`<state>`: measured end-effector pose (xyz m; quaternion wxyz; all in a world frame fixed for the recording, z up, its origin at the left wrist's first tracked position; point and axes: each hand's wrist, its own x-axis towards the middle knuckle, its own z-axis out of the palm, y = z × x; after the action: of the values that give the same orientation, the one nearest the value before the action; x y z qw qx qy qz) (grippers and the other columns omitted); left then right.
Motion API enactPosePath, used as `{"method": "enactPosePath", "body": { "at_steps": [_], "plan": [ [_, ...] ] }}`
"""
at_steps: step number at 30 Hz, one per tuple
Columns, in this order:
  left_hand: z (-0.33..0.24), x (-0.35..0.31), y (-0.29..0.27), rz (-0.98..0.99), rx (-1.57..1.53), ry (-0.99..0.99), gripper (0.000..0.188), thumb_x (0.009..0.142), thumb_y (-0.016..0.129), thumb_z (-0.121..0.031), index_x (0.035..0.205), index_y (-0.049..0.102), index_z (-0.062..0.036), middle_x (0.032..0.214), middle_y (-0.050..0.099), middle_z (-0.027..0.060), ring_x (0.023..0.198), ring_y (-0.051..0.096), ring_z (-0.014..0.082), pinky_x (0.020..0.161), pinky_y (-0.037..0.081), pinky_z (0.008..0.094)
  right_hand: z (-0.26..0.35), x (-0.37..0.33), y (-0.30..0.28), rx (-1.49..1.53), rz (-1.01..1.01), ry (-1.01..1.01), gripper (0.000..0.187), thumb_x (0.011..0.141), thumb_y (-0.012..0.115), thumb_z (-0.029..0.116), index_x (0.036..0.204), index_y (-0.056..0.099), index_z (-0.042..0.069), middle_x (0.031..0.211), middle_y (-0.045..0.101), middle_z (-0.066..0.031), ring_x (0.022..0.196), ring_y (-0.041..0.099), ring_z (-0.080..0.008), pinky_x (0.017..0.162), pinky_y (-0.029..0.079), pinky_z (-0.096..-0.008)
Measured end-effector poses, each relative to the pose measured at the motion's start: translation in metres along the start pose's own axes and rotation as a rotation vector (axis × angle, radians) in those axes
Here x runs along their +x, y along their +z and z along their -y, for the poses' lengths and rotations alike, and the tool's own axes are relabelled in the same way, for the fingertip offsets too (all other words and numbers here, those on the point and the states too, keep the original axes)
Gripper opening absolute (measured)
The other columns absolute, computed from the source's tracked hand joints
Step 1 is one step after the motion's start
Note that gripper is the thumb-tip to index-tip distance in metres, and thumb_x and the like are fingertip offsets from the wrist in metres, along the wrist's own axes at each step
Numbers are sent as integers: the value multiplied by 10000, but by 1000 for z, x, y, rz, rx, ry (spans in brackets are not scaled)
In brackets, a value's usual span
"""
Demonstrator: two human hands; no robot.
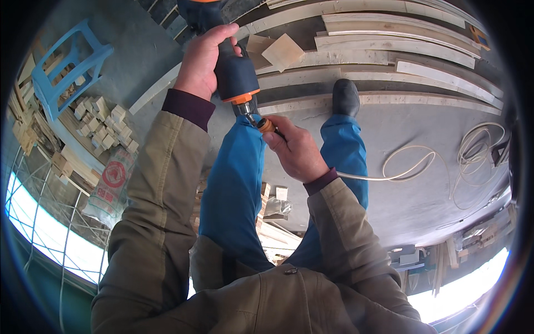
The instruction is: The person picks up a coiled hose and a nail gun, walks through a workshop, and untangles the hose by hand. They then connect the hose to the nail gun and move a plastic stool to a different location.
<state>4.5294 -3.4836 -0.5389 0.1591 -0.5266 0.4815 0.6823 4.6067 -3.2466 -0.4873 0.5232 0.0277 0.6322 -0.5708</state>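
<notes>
My left hand (203, 64) is wrapped round a dark blue and orange air tool (237, 78), shaped like a nail gun, held above my left leg. Its upper part runs to the top edge of the view and is cut off there. A metal air fitting (248, 113) sticks out of the tool's lower, orange-rimmed end. In the fingers of my right hand (297, 150) is a brass-coloured hose coupler (266, 124), right at that fitting. Whether the two are locked together I cannot tell. A cream air hose (364, 177) comes out past my right wrist.
Long wooden boards (389, 72) lie beyond my feet, with small square wood pieces (282, 52). At the left are a blue plastic stool (69, 64), stacked wood blocks (105, 125) and a printed sack (114, 183). The hose's coils (473, 150) lie on the floor at right.
</notes>
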Motion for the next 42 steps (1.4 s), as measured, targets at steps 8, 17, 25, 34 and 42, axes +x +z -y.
{"method": "enactPosePath", "body": {
  "at_steps": [8, 17, 25, 34, 42],
  "plan": [
    [-4, -11, -2, -3, -74, 23, 176, 812, 743, -193, 874, 645, -61, 750, 607, 35, 641, 610, 157, 614, 556, 347, 2, -1, 5, -61, 4, 28, 338, 969, 609, 184, 1253, 559, 8, 878, 665, -158, 801, 643, -245, 750, 510, -349],
    [6, -23, 6, -43, -116, 12, 158, 837, 706, -195, 880, 647, -55, 740, 605, 37, 661, 612, 152, 610, 552, 334, 13, -7, 10, -52, -81, 64, 370, 965, 621, 290, 1232, 557, 41, 833, 693, -175, 781, 690, -358, 696, 525, -415],
    [12, -26, 12, -54, -107, 2, 155, 839, 696, -195, 869, 639, -53, 735, 609, 39, 647, 612, 149, 594, 547, 325, 9, -12, 12, -185, -109, 52, 331, 954, 632, 323, 1123, 567, 45, 754, 676, -163, 712, 676, -372, 621, 517, -455],
    [16, -48, 23, -61, -155, 18, 173, 843, 692, -213, 846, 616, -57, 732, 609, 63, 647, 613, 165, 586, 544, 333, 0, -27, 15, -177, -136, -34, 294, 931, 653, 270, 1015, 541, 12, 672, 637, -207, 634, 647, -409, 557, 502, -480],
    [26, -76, 33, -75, -183, 33, 193, 848, 694, -226, 843, 609, -52, 722, 612, 71, 646, 622, 181, 612, 543, 340, 3, -41, 7, -205, -125, -35, 278, 926, 659, 272, 993, 543, 29, 694, 651, -185, 663, 652, -400, 576, 500, -478]
  ]
}}
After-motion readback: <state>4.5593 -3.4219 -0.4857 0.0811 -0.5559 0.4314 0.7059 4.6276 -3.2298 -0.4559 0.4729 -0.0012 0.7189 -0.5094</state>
